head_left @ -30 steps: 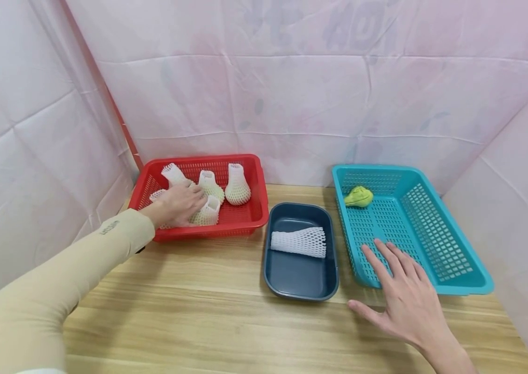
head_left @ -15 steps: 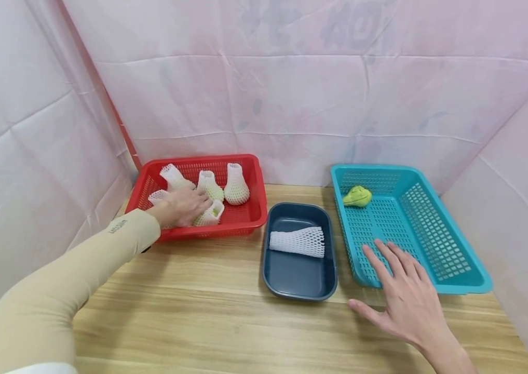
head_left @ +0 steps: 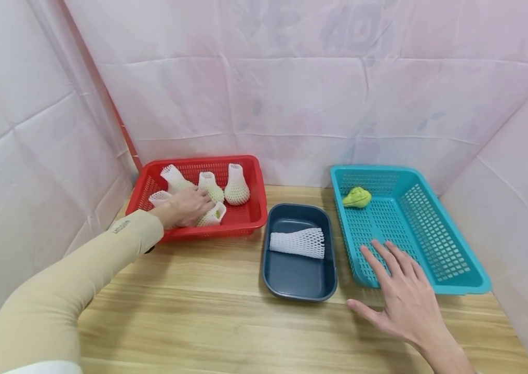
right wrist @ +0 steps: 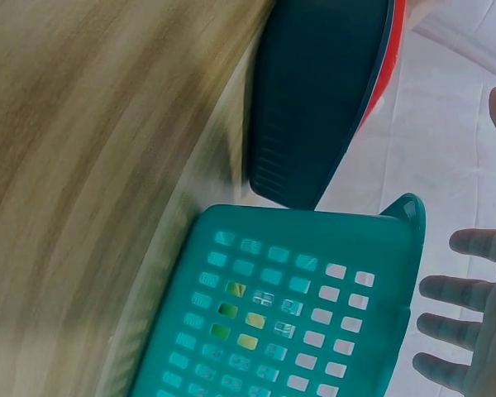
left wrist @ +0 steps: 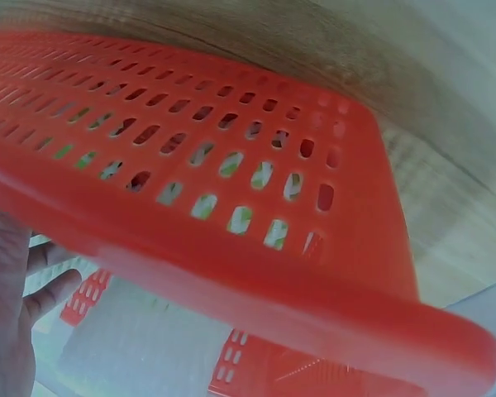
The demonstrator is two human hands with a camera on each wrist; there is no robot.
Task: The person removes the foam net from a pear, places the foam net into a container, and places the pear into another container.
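Observation:
In the head view my left hand (head_left: 190, 205) reaches into the red basket (head_left: 245, 227), fingers over the front white foam net sleeve (head_left: 212, 214). Something green shows in that sleeve's mouth. Its fingers appear spread in the left wrist view; fingertip contact is partly hidden. Around it are more filled foam net sleeves, one upright (head_left: 237, 186) at the right. My right hand (head_left: 406, 301) hovers with spread fingers by the near edge of the teal basket (head_left: 464, 287), holding nothing. A yellow-green, ridged fruit (head_left: 357, 197) lies in that basket's far left corner.
Between the baskets stands a dark blue tray (head_left: 298, 280) with a flat foam net sleeve (head_left: 298, 242) in it. All three containers rest on a wooden table (head_left: 226, 322). Pale cloth walls (head_left: 292, 104) enclose the back and sides.
My left hand has shifted slightly right inside the red basket. The front sleeve has turned, so its mouth now faces right and shows green. My right hand stays nearly still.

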